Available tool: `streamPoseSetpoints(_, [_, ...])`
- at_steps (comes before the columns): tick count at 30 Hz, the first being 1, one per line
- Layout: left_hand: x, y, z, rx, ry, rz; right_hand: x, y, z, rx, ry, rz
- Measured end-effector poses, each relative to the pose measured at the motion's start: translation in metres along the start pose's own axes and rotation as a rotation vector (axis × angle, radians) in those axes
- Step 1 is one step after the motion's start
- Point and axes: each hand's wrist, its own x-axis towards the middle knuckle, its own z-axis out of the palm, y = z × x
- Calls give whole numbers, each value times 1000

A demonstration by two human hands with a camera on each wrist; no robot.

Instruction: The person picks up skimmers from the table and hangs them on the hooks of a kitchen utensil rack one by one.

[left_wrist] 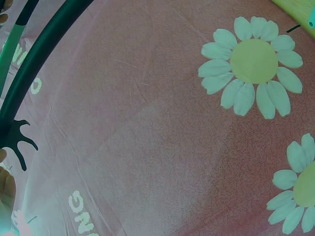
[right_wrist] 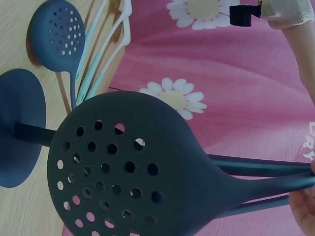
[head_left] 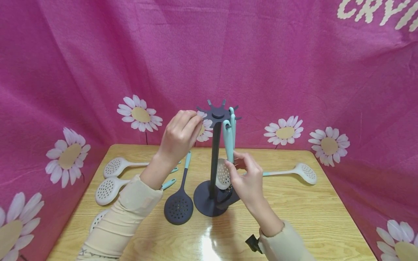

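A dark utensil rack [head_left: 214, 156] with a round base and a pronged top stands on the table. My left hand [head_left: 183, 132] is at the left of that top, fingers bent, pinching a prong; only a bit of this hand shows at the left wrist view's edge. My right hand [head_left: 248, 177] pinches a dark skimmer [right_wrist: 133, 162] by its handle. Its turquoise handle end [head_left: 228, 139] is up at a prong on the rack's right side, and its perforated head hangs low near the pole. Behind it hangs a white skimmer [head_left: 223, 174].
Another dark skimmer [head_left: 178, 207] lies left of the rack's base. White skimmers [head_left: 107, 190] with turquoise handle ends lie at the table's left, partly under my left arm. One more white skimmer [head_left: 306, 173] lies at the right. A pink flowered cloth [head_left: 277, 65] surrounds the table.
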Motion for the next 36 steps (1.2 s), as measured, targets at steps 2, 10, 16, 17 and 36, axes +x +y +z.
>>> streamPoseSetpoints(2, [0, 0, 0, -1, 0, -1, 0, 0, 1, -6, 3, 4])
streamPoseSetpoints(10, [-1, 0, 0, -5, 2, -4, 0, -1, 4, -16, -21, 46])
streamPoseSetpoints(16, [-1, 1, 0, -2, -1, -7, 0, 0, 3, -5, -52, 82])
streamPoseSetpoints(17, [-1, 1, 0, -2, -2, -8, 0, 0, 3, 0, -56, 89])
streamPoseSetpoints(36, [-1, 0, 1, 4, 13, -2, 15, -31, -3, 73, -129, 254])
